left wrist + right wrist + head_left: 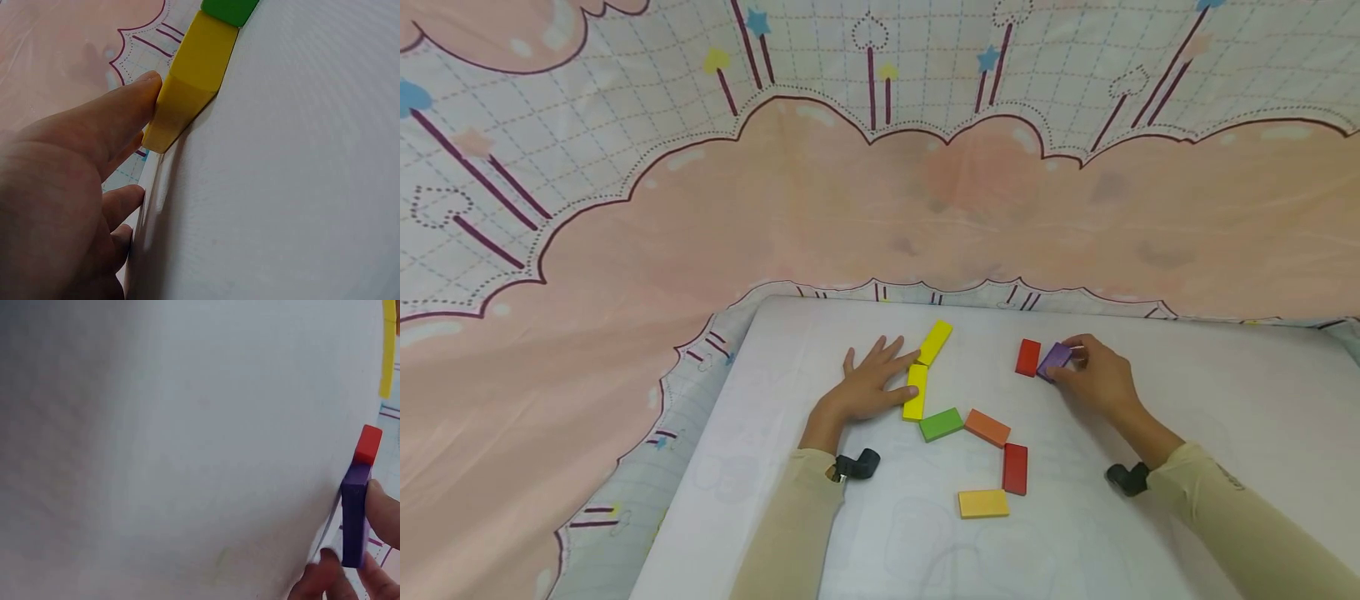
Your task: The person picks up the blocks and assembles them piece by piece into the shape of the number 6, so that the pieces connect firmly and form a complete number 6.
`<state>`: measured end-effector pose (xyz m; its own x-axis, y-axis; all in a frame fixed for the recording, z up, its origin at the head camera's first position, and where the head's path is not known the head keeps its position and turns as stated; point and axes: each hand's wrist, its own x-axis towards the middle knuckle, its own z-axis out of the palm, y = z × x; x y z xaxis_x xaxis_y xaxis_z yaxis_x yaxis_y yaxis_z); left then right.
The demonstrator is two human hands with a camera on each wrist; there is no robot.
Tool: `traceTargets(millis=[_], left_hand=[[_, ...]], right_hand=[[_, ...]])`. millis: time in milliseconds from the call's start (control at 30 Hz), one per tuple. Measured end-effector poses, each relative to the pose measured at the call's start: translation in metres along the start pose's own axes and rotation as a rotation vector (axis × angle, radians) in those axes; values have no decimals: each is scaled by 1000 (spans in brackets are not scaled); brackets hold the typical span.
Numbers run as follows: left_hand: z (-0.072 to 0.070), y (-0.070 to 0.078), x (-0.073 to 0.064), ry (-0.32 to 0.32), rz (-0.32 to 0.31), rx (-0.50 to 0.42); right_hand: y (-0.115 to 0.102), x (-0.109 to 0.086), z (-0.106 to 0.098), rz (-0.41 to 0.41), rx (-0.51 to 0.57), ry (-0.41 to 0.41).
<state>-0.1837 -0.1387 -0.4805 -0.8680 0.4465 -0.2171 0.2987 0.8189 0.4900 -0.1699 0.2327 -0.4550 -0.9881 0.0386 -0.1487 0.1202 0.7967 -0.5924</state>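
Note:
My right hand (1097, 375) pinches a purple block (1055, 362) between thumb and fingers, beside a red block (1027, 357) on the white table. The right wrist view shows the purple block (354, 515) end to end with the red block (368, 444). With fingers spread, my left hand (868, 385) touches two yellow blocks: a fingertip at the far yellow block (936, 342), the thumb on the near yellow block (915, 396). In the left wrist view, the thumb lies against a yellow block (203, 50), and a green block (230, 9) adjoins its far end.
A green block (942, 425), an orange block (987, 427), a second red block (1015, 469) and a yellow-orange block (983, 504) continue the curved line toward me. The white table (1225, 400) ends at a patterned pink cloth (850, 217) behind and to the left.

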Motion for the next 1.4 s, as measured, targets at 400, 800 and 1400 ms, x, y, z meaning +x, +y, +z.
traceTargets(millis=[400, 800, 1400], left_hand=[[-1, 0, -1, -5, 0, 2], [1, -1, -1, 3, -6, 4], [1, 0, 0, 7, -7, 3]], right_hand=[[0, -14, 1, 96, 300, -83], [-15, -36, 9, 31, 495, -261], [-51, -57, 27, 1, 619, -459]])
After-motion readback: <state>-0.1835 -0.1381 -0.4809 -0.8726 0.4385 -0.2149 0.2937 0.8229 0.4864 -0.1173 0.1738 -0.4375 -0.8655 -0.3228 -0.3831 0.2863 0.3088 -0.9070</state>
